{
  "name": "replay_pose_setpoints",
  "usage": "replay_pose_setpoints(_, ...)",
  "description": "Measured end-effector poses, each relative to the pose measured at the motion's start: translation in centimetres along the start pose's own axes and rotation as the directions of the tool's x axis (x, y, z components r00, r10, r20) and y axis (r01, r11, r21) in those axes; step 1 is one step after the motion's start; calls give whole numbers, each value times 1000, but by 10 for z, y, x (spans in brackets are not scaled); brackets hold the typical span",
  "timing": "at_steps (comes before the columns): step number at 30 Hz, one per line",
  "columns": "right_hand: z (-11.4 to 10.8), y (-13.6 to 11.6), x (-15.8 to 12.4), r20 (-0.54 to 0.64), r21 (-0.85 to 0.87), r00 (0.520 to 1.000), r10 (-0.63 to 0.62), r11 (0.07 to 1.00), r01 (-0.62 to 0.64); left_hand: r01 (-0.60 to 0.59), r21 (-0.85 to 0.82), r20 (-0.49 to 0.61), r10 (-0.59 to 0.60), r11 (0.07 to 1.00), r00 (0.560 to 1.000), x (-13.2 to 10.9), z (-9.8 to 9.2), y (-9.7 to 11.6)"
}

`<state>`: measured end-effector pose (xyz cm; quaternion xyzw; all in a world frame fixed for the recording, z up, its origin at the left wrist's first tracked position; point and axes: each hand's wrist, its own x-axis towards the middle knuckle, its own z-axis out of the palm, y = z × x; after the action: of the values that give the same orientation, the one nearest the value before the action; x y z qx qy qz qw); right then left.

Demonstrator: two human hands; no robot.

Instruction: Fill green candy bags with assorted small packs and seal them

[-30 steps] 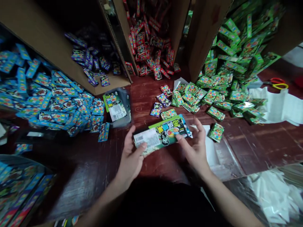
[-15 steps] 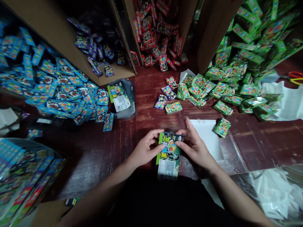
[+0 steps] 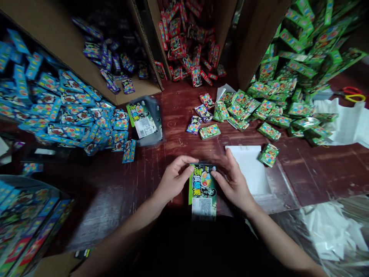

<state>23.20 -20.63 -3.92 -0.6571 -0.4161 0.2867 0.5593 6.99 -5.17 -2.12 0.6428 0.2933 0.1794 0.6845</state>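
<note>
A black-and-green printed candy bag (image 3: 203, 188) lies upright in front of my body, its lower end close to the dark shirt. My left hand (image 3: 174, 179) pinches its upper left corner between thumb and fingers. On the upper right, the thumb of my right hand (image 3: 235, 184) presses the front while the other fingers curl at the top edge, partly blurred by motion. Whether anything is inside the bag cannot be seen. Beyond my left hand lies a stack of similar flat bags (image 3: 147, 125). A white paper tray (image 3: 248, 165) rests beside my right hand.
Small blue candy packs (image 3: 72, 115) are heaped at left. Cardboard boxes hold purple packs (image 3: 105, 57) and red packs (image 3: 177, 48); green packs (image 3: 268, 107) spill across the right. A few loose mixed packs (image 3: 210, 131) lie mid-table. Scissors (image 3: 353, 94) sit far right.
My left thumb has moved up toward the bag's top corner. The right fingers have shifted along the top edge, and the view has turned slightly.
</note>
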Motion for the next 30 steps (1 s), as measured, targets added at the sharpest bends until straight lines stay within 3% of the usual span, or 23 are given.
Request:
replay_pose_setpoints(2, 0, -3, 3, 8, 42, 1000, 13, 999, -13, -10, -5, -21, 10, 1000, 1000, 1, 1, 0)
replay_pose_setpoints(5, -1, -10, 8, 40, 128, 997, 73, 989, -77, -11, 68, 38, 8, 998, 999, 1, 0, 8)
replay_pose_setpoints(9, 1, -26, 18, -9, 201, 989, 146, 969, -142, 14, 125, 43, -20, 992, 999, 3, 0, 25)
replay_pose_setpoints(15, -1, -42, 33, 36, 382, 928, 371, 853, -355, 136, 67, 87, -141, 988, 986, 16, -1, 35)
replay_pose_setpoints(18, -6, -44, 34, 78, 418, 908, 413, 813, -405, 179, -10, 111, -177, 984, 978, 19, -3, 35)
replay_pose_setpoints(21, -14, -40, 26, 104, 359, 935, 338, 865, -352, 137, -1, 166, -135, 991, 977, 13, -5, 36)
replay_pose_setpoints(25, -32, -38, 14, 147, 225, 970, 192, 949, -222, -8, 21, 214, 4, 1000, 977, 4, -4, 33)
replay_pose_setpoints(28, -45, -48, 16, 142, 51, 987, 72, 995, -80, -36, 24, 186, 31, 999, 982, 2, 0, 28)
replay_pose_setpoints(30, -49, -59, 22, 211, -107, 978, -3, 994, 26, -30, 36, 190, 23, 999, 982, 3, 4, 28)
